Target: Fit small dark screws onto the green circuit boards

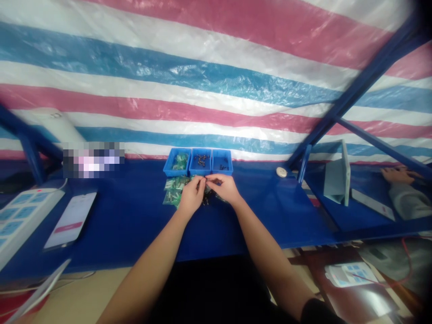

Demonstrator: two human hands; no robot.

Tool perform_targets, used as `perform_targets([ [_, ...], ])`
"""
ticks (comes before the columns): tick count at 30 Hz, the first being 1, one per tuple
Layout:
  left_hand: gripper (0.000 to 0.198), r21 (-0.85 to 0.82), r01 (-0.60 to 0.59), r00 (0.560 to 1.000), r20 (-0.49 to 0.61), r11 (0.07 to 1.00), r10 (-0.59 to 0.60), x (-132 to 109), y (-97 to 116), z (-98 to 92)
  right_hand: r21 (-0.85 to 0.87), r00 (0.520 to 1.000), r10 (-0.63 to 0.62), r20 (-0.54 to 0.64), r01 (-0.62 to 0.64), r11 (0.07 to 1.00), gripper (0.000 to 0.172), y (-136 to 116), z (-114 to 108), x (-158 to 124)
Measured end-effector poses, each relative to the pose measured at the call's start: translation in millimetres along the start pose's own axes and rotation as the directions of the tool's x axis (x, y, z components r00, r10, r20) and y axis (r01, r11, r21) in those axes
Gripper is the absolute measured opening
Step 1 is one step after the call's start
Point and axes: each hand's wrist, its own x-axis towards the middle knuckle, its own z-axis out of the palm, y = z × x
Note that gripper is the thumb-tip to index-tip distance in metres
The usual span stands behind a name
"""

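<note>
over the blue worktop (135, 225), the left hand (191, 195) and the right hand (224, 188) meet, their fingertips (199, 180) pinched together on a tiny dark part (204, 181), too small to identify, just before three blue bins (200, 162) and beside green packets (175, 191).

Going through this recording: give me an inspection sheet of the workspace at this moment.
Surface: blue workbench, glossy.
Job's things: left hand and right hand meet at the fingertips, holding something too small to tell. Green bags and loose dark parts lie by them; three blue plastic bins stand behind.
Clutter: smartphone, power strip, round white disc.
Grippers: nothing seen; bare hands.
Cables: thin white cable; red cable, lower right.
Surroundings: striped tarpaulin, blue metal frame, a co-worker's hand at right.
</note>
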Motion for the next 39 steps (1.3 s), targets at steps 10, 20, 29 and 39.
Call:
perform_targets([
  [10, 0.025, -0.048, -0.002, 0.999, -0.039, 0.999, 0.000, -1.2, 0.5, 0.4, 0.011, 0.999, 0.027, -0.043, -0.026, 1.000, 0.028, 1.1, 0.8, 1.1],
  [20, 0.025, 0.007, 0.013, 1.000, -0.017, 1.000, -0.013, -0.5, -5.4, 1.8, 0.026, 0.999, 0.027, -0.031, -0.026, 0.999, 0.030, -0.2, 0.7, 0.3],
  [29, 0.027, 0.010, -0.004, 1.000, -0.019, 1.000, 0.004, -1.0, -3.1, 0.7, 0.048, 1.000, 0.012, -0.018, -0.011, 0.999, 0.030, -1.0, 2.2, -0.5],
  [39, 0.026, -0.020, 0.016, 1.000, -0.025, 1.000, -0.017, -2.4, 2.4, -1.6, 0.065, 1.000, 0.019, -0.022, -0.018, 0.998, 0.028, -0.5, 2.1, -0.8],
])
